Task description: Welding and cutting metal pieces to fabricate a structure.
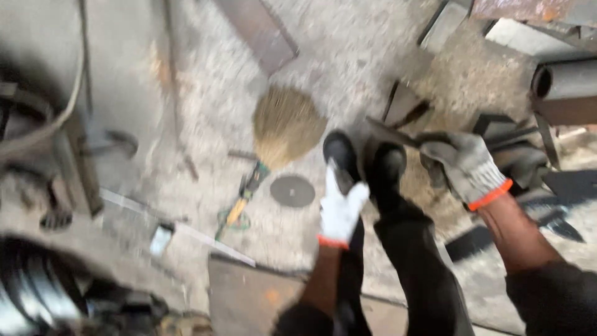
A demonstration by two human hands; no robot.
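Right of centre, the right hand (463, 165), in a dirty grey glove, has its fingers clamped on a flat dark metal strip (388, 132) that juts up-left over the black shoes (364, 158). At centre the left hand (341, 208), white-gloved, hangs over the left shoe; the blur hides whether its fingers are apart. Left of the shoes lie a round grey disc (292, 190) and a straw broom (283, 127). Metal scrap (547, 87) crowds the upper right.
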